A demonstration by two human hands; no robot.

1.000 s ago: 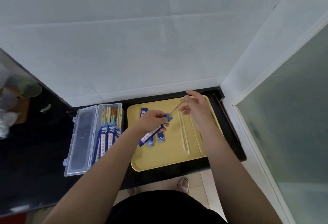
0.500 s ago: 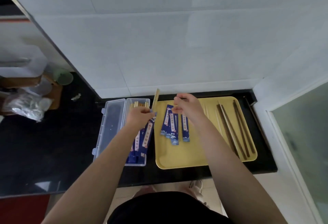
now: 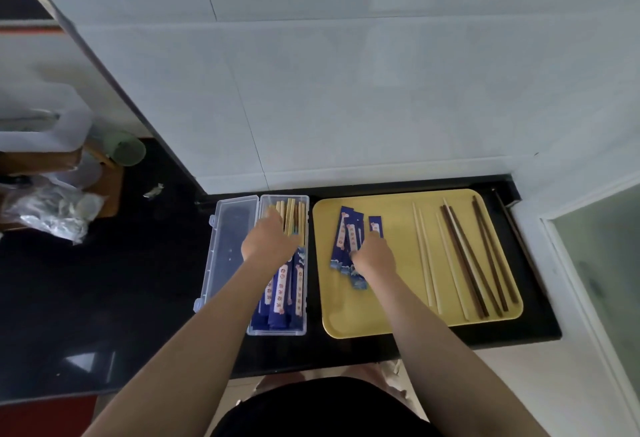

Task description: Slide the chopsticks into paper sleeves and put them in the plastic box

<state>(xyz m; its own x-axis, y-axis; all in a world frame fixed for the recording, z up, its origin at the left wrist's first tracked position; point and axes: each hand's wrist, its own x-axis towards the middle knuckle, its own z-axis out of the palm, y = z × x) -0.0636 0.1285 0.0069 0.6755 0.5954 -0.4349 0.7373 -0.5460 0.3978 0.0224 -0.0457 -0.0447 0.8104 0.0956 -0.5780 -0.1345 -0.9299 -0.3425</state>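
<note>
Sleeves (image 3: 348,240) lie lengthwise toward the wall, under the right hand (image 3: 375,256); its fingers touch them, grip unclear. Left hand (image 3: 270,240) rests on sleeved chopsticks (image 3: 282,292) inside the box (image 3: 254,298), grip unclear.

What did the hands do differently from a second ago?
The left hand carried its sleeved chopsticks leftward off the yellow tray and lowered them into the plastic box. The right hand let go of the chopsticks and dropped onto the empty blue sleeves. The bare chopsticks stayed on the tray.
</note>
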